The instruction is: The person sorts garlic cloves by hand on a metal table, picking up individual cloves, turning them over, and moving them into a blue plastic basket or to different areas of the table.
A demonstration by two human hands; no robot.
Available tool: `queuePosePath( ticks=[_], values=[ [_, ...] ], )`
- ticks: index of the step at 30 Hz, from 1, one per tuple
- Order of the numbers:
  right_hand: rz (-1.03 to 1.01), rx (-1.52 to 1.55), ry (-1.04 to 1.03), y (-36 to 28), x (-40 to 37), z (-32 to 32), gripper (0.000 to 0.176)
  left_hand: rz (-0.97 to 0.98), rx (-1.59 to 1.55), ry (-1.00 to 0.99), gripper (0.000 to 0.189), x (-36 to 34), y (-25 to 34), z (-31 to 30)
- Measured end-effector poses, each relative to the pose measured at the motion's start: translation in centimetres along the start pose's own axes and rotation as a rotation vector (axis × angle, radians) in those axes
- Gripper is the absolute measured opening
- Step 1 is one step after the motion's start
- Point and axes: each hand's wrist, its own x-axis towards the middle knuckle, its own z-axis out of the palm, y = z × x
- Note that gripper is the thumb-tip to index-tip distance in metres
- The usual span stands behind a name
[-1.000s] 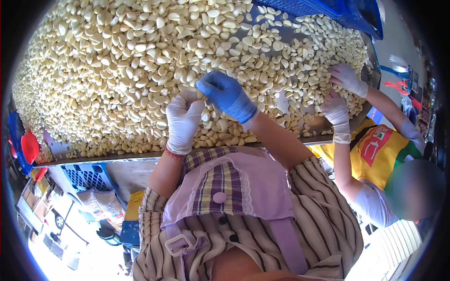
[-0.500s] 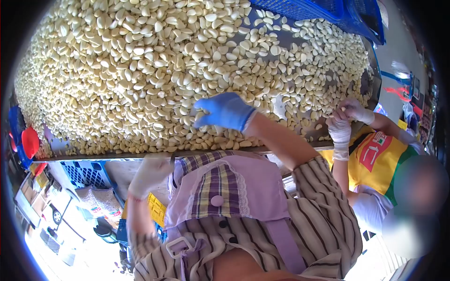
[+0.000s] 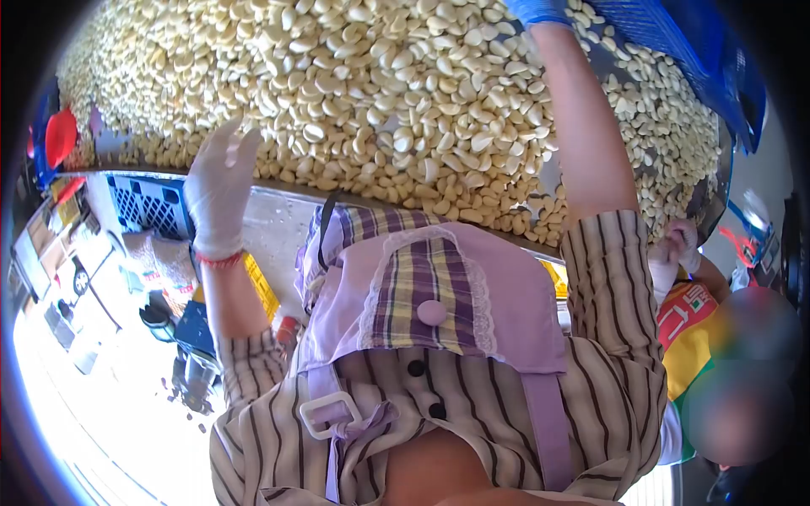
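Observation:
Peeled garlic cloves (image 3: 337, 93) lie heaped across a metal table (image 3: 278, 196). My left hand (image 3: 221, 190), in a white glove, is raised at the table's near edge, its fingers spread and holding nothing visible. At the top of the view, my right hand (image 3: 540, 10) wears a blue glove and is stretched over the far part of the heap, beside a blue plastic basket (image 3: 666, 38). The frame edge cuts off its fingers, so its grip is hidden.
A co-worker's gloved hands (image 3: 672, 250) are at the table's right end. Under the left side stand a blue crate (image 3: 152, 207) and a filled sack (image 3: 160, 261). A red round object (image 3: 61, 137) is at the far left edge.
My right hand has moved from mid-heap up and away to the right, toward the blue basket. My left hand has risen from below the table edge, fingers now spread. The view has shifted.

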Motion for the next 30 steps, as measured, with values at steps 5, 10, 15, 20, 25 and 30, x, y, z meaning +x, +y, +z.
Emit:
queuePosePath(
  ticks=[5, 10, 15, 20, 25, 30],
  values=[
    [-0.133, -0.199, -0.079, 2.5, -1.3, -0.4, 0.028, 0.058, -0.087, -0.088, 0.030, -0.6, 2.1, 5.6],
    [-0.202, -0.288, -0.146, 5.6, -4.7, -0.9, 0.026, 0.395, -0.072, -0.094, 0.029, -0.4, 5.8, 11.2],
    [0.104, 0.401, -0.247, 4.8, -11.9, -2.2, 0.033, 0.155, -0.456, -0.314, 0.027, 2.1, 4.2, 13.6],
    [0.364, 1.075, -0.458, 1.2, -17.1, 0.7, 0.043, 0.140, -1.134, -0.205, 0.017, 1.4, 6.5, 8.7],
    [0.498, 1.547, -0.659, 1.4, -17.5, 2.8, 0.049, 0.993, -0.724, 0.063, 0.046, 2.8, 10.9, 4.8],
    [0.219, 1.945, -1.034, -0.6, -13.7, -3.3, 0.047, 0.370, -1.210, -0.262, 0.026, 2.7, 7.0, 5.1]
  ],
)
